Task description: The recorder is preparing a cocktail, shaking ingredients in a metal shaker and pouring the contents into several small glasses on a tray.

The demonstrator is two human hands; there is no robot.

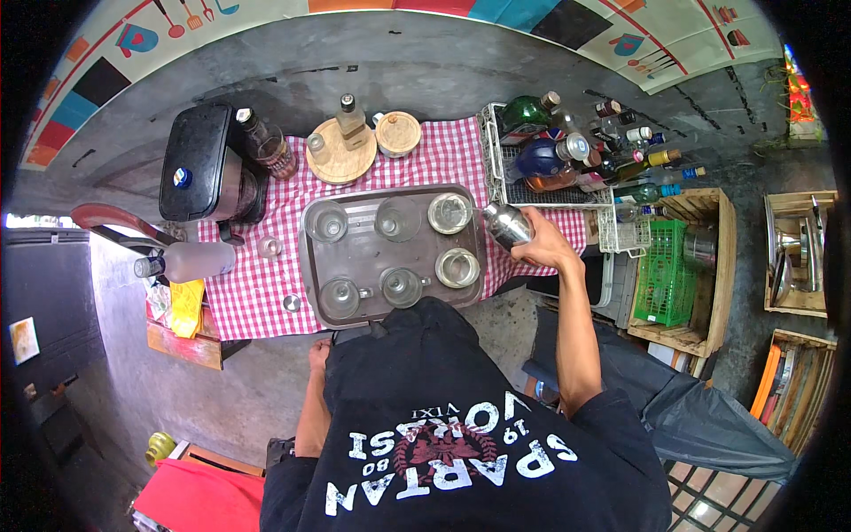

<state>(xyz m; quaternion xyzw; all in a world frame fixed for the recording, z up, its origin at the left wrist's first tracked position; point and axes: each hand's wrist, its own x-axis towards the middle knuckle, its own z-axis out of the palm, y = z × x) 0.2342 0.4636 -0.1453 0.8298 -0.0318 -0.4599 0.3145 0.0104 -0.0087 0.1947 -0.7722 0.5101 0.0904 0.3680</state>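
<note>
A shiny metal cocktail shaker (pixel 508 225) is in my right hand (pixel 543 241), fingers closed around its lower end. It lies tilted, its narrow end pointing up-left toward a glass with pale contents (pixel 449 214) at the tray's far right corner. Whether anything pours out cannot be made out. Several clear glass mugs stand on the brown tray (pixel 377 258); a second glass with pale contents (pixel 457 268) sits at its near right. My left hand (pixel 320 354) hangs below the table edge by the tray's near left corner, fingers curled, with what they may hold hidden.
Bottles (pixel 538 155) crowd a white wire rack (pixel 498 168) at the back right. A round wooden board (pixel 340 152) carries a small bottle. On the checkered cloth (pixel 244 310) are a shot glass (pixel 269 247) and a small metal cap (pixel 292 303). A frosted bottle (pixel 199 262) stands left.
</note>
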